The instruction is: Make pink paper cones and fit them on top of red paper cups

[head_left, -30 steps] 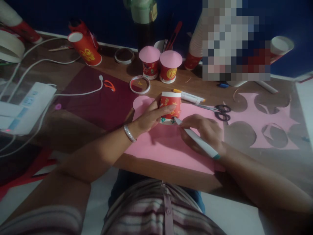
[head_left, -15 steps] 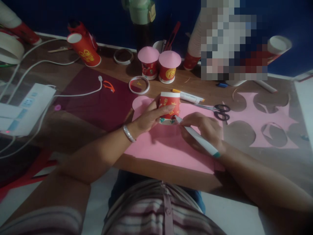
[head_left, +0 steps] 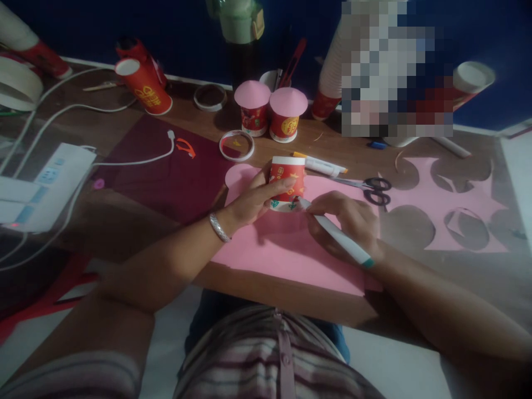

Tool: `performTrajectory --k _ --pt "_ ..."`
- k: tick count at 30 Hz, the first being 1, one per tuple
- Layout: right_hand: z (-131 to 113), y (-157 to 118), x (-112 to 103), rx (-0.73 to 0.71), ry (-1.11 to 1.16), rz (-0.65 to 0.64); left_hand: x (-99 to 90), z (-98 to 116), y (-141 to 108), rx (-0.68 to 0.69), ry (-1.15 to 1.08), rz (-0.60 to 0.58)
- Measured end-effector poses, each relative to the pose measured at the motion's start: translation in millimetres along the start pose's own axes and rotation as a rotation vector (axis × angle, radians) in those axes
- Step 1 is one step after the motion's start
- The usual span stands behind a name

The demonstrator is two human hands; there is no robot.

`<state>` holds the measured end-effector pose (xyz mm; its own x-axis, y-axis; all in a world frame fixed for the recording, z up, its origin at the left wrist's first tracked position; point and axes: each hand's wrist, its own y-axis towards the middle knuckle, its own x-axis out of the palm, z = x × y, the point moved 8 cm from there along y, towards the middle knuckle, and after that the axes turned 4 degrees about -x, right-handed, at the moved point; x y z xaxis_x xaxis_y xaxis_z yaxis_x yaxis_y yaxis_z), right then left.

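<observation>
My left hand (head_left: 253, 199) is wrapped round a red paper cup (head_left: 286, 173) with yellow print and white bands at both ends. Small green marks show on the lower white band. My right hand (head_left: 344, 221) grips a white marker pen (head_left: 343, 239) with a green end, its tip at the cup's lower right edge. Both hands are over a sheet of pink paper (head_left: 299, 260), and a pink paper disc (head_left: 239, 176) lies by my left hand. Beyond stand two red cups with pink cone roofs, the left one (head_left: 252, 113) and the right one (head_left: 286, 124).
Black-handled scissors (head_left: 377, 191) and an orange-and-white marker (head_left: 320, 164) lie past the pink sheet. Cut-out pink paper (head_left: 449, 194) is on the right. Tape rolls, a purple sheet (head_left: 166, 160), a white cable and a white box (head_left: 54, 188) occupy the left; a bottle (head_left: 241, 33) stands behind.
My left hand has turned the cup very slightly to the left. The marker tip stays close to the same spot on its lower edge.
</observation>
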<state>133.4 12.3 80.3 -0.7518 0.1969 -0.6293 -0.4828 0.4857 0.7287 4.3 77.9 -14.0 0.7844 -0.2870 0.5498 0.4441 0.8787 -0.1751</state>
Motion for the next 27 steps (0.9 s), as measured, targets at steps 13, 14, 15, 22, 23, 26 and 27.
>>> performTrajectory --k 13,14,15,22,23,26,27 --pt "-1.2 0.2 0.1 -0.001 -0.004 -0.005 -1.8 0.2 0.3 0.002 -0.008 0.018" --pt "-1.3 0.5 0.2 0.0 -0.006 -0.008 -2.4 -0.2 0.3 -0.002 -0.01 0.022" --pt "-1.5 0.7 0.2 0.0 -0.007 -0.011 -2.6 -0.5 0.3 -0.005 -0.012 0.024" --pt "-0.9 -0.8 0.2 0.01 -0.012 0.0 0.1 1.0 0.8 0.004 -0.014 0.013" --pt "-1.0 -0.9 0.5 0.01 -0.012 -0.003 0.6 1.6 0.8 0.009 -0.014 0.009" --pt "-1.6 -0.6 0.9 0.005 0.0 -0.014 0.8 2.1 0.5 0.015 -0.008 0.007" --pt "-1.9 -0.4 0.5 0.003 0.004 -0.013 0.4 1.7 0.4 0.011 -0.008 0.009"
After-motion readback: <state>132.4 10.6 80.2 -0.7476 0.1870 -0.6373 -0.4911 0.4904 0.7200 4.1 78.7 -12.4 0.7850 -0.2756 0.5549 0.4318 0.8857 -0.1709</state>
